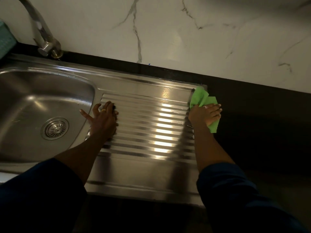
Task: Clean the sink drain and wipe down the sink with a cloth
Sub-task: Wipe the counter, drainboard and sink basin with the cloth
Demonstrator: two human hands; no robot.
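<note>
A stainless steel sink [25,91] fills the left half, with a round slotted drain strainer [55,128] in its bowl. A ribbed steel drainboard [148,125] extends to the right of the bowl. My left hand [102,120] rests flat on the drainboard's left end, fingers spread, holding nothing. My right hand [206,114] presses a green cloth [200,98] onto the drainboard's right edge, where steel meets the dark countertop. Part of the cloth sticks out beyond my fingers and below my palm.
A chrome tap [42,36] stands at the back left behind the bowl. A teal object [5,39] sits at the far left edge. A dark countertop [260,118] lies right of the sink, under a white marble wall [168,31].
</note>
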